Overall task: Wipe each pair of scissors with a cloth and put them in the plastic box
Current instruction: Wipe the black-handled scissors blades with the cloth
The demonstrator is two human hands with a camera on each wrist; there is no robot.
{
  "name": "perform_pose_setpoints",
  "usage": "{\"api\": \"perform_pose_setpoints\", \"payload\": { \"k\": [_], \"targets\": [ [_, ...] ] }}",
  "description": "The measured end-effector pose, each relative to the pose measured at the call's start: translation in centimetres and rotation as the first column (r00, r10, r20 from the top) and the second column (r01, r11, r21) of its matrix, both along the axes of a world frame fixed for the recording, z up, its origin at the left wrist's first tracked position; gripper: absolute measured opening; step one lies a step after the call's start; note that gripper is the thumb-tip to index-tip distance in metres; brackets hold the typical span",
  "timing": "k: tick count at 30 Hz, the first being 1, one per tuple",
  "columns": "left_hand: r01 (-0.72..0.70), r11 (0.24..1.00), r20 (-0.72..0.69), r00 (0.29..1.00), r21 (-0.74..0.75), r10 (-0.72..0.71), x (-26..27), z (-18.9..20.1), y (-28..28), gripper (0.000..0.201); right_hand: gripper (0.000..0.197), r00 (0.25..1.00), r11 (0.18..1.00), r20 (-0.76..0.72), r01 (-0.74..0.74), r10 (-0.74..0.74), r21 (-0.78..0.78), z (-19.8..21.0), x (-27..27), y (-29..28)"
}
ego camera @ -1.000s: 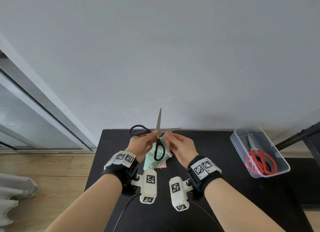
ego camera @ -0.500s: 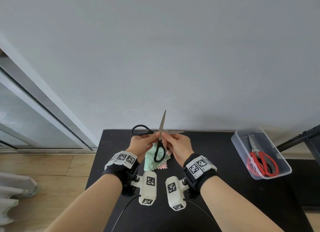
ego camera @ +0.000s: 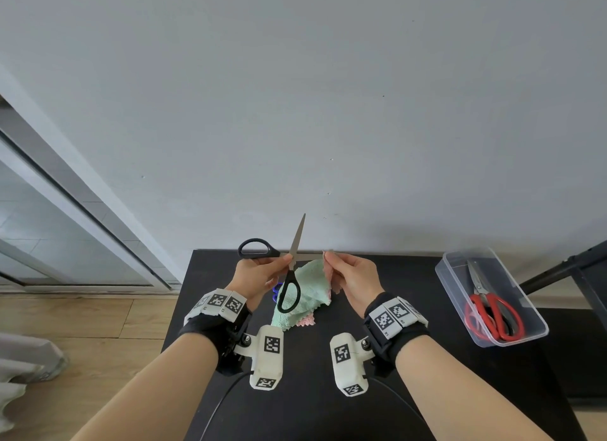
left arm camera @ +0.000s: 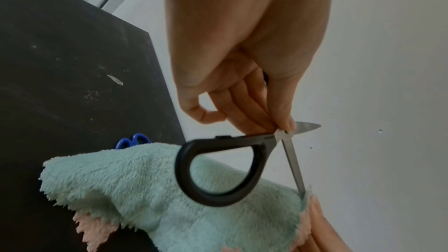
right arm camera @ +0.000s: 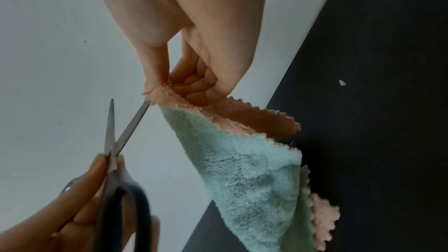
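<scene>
The left hand (ego camera: 259, 273) pinched the open black scissors (ego camera: 290, 276) at the pivot. The right hand (ego camera: 353, 278) pinched the cloth (ego camera: 308, 292) around one blade tip. To wipe well, it should slide along the flat side, away from the edge.

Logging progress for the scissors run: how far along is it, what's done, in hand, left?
Done: the red scissors lie in the plastic box.

In hand: the left hand holds the black scissors open at the pivot; the right hand pinches the cloth around one blade's tip.

Left: box the black pair, then wipe and box the blue scissors that peek from behind the cloth on the table.
</scene>
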State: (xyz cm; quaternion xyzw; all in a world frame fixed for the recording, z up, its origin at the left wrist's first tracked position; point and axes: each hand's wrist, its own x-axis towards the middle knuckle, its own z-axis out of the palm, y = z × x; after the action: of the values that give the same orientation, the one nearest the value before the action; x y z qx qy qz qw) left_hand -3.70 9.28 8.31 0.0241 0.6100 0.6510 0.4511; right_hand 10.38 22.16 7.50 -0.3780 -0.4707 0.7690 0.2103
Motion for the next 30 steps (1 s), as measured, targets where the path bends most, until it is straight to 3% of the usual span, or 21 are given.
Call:
{"api": "perform_pose_setpoints", "payload": {
  "k": [6,11,16,19,22,25,30],
  "targets": [
    [0.026,1.000,0.010,1.000,-0.007,-0.026,-0.2,0.2,0.4,0.034,0.018,0.998,0.999,0.054,-0.016,0.015,0.035,-0.6,0.4,1.5],
    [0.041,0.999,0.024,0.999,-0.034,-0.040,-0.8,0.6,-0.2,0.015,0.028,1.000,1.000,0.009,0.003,-0.003,0.014,0.1,1.3,3.0],
    [0.086,0.991,-0.098,0.990,-0.106,-0.097,-1.7,0.4,-1.2,0.021,0.009,0.997,0.996,-0.012,-0.079,0.079,0.040,2.6,1.6,3.7],
    [0.126,0.984,-0.150,0.978,-0.127,-0.144,-1.3,0.6,-0.9,0.016,0.014,0.970,0.966,-0.035,-0.235,0.240,0.110,3.2,0.9,2.9],
    [0.159,0.978,-0.175,0.968,-0.134,-0.181,-0.9,0.9,-0.6,0.014,0.019,0.940,0.929,0.059,-0.342,0.337,0.142,2.8,0.2,1.8],
    [0.177,0.975,-0.191,0.961,-0.138,-0.201,-0.6,1.1,-0.4,0.012,0.023,0.923,0.914,0.096,-0.383,0.373,0.132,2.5,-0.5,1.2],
    [0.213,0.966,-0.216,0.946,-0.145,-0.241,-0.2,1.2,-0.3,0.017,0.012,0.927,0.926,0.128,-0.365,0.352,0.095,2.6,-1.1,0.6]
  ]
}}
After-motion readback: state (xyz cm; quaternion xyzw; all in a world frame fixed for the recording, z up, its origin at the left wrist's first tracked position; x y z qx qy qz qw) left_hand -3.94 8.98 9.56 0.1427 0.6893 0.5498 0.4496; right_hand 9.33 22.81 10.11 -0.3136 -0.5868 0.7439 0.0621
